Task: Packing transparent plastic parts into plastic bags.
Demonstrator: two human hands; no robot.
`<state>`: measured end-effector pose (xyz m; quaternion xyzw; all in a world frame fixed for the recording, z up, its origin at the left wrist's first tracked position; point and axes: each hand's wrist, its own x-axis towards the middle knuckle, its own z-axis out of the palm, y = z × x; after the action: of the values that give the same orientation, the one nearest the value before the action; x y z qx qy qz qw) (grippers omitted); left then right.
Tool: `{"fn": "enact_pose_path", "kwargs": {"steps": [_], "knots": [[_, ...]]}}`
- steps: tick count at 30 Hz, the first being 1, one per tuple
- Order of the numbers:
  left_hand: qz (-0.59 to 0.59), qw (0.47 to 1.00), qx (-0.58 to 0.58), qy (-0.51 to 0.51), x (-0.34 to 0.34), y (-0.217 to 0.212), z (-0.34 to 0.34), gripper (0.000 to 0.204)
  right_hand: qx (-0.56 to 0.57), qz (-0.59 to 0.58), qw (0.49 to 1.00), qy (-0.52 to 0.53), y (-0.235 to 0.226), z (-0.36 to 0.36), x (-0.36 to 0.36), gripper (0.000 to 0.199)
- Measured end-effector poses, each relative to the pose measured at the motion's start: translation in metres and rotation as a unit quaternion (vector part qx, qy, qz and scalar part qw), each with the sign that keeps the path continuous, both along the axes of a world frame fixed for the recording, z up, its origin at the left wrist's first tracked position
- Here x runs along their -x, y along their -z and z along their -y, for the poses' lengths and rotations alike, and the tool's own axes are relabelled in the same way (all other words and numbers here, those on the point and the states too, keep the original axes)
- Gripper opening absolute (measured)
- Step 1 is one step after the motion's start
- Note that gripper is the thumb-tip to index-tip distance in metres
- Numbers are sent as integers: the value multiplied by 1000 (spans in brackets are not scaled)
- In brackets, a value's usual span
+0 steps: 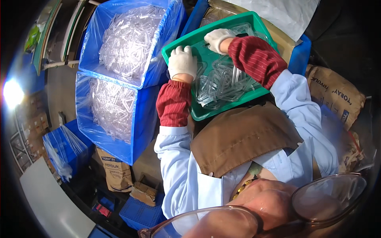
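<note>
A green plastic tray [248,97] lies tilted in front of me, holding a heap of clear plastic frame-shaped parts [222,85]. My left hand [182,62], in a white glove, is closed over the tray's left wall, with the clear parts just beside it. Over the far part of the tray, my right hand [219,39], also gloved, is curled with thumb and fingers together. A small dark bit shows by its fingertips, but what it holds cannot be made out. More clear parts [243,28] lie beyond the right wrist.
Two blue bins lined with clear film, the far one [85,53] and the near one [145,123], stand at left, full of small clear pieces. Another blue container [300,55] lies under the tray's far side. Brown paper sacks [333,89] stand at right. A blue crate [139,214] sits low left.
</note>
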<state>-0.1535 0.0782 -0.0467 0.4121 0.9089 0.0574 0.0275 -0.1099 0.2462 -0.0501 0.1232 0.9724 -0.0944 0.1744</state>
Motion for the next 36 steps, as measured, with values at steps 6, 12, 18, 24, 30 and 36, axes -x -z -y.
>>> {"fn": "enact_pose_path", "kwargs": {"steps": [6,12,18,24,30,36], "knots": [[123,991,42,19,-1,17,-4,30,-18,44,997,-62,-17,15,-8,22],[109,993,30,31,-11,14,-6,28,362,-197,903,122,-31,-27,-34,22],[99,991,-61,70,-10,15,6,24,705,-364,604,69,-126,-90,-124,10],[-20,986,-55,157,-49,-46,-47,26,518,-479,655,269,-165,-141,-324,20],[15,914,-98,393,-80,-79,-123,36,269,-519,629,513,-152,-133,-518,37],[51,893,-128,429,-108,-29,-162,65,227,-635,515,529,-112,-90,-655,34]]}}
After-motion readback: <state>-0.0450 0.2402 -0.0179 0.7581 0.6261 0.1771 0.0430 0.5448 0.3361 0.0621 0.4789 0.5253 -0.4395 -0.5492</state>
